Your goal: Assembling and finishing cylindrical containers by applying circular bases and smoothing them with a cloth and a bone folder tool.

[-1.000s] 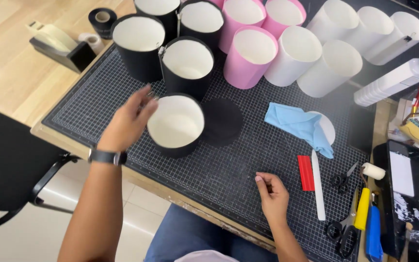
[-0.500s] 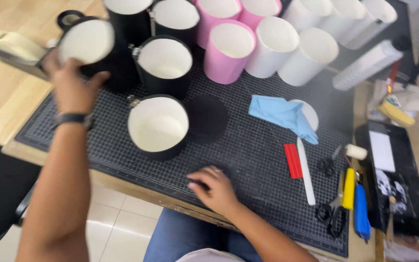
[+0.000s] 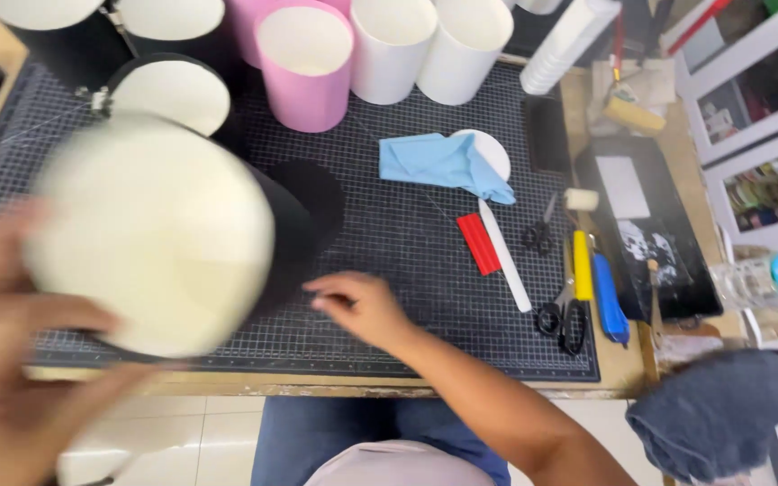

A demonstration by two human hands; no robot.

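**A:** Status on hands?

**B:** My left hand (image 3: pixel 20 360) is holding the black cylindrical box (image 3: pixel 164 234), lifted up close to the camera, so it's blurred. The cream inside fills the 9 o'clock part of the view. Fingers are curled around its near edge at 7 o'clock; exact finger placement I can't tell through the blur. My right hand (image 3: pixel 362 306) is empty, loosely spread, fingertips down on the black cutting mat (image 3: pixel 407 225) at centre, just beside the box.

**A:** How does it handle?

**B:** My read: light, a thin-walled paperboard tube, open at the top. Stiff enough along its length, but the open rim will go oval if squeezed. I'd hold it by the wall with a broad, light grip, or cup it under the base. Covering looks matte, so not slippery. It would dent or scuff before it breaks.

**A:** What's around?

**B:** Another black box (image 3: pixel 168 94) at 11 o'clock on the mat, pink box (image 3: pixel 303 67) at 12, white boxes (image 3: pixel 429 45) just right of it. Blue cloth (image 3: pixel 443 162) over a white disc (image 3: pixel 488 148) at 1 o'clock. At 3 o'clock: red strip (image 3: pixel 477 243), white folding stick (image 3: pixel 506 256), two scissors (image 3: pixel 562 315), yellow cutter (image 3: pixel 581 265), blue cutter (image 3: pixel 607 297).

**A:** Table edge?

**B:** The mat runs nearly to the near edge of the wooden table (image 3: pixel 623 360). Dark grey cloth (image 3: pixel 713 414) sits off it at 4 o'clock.
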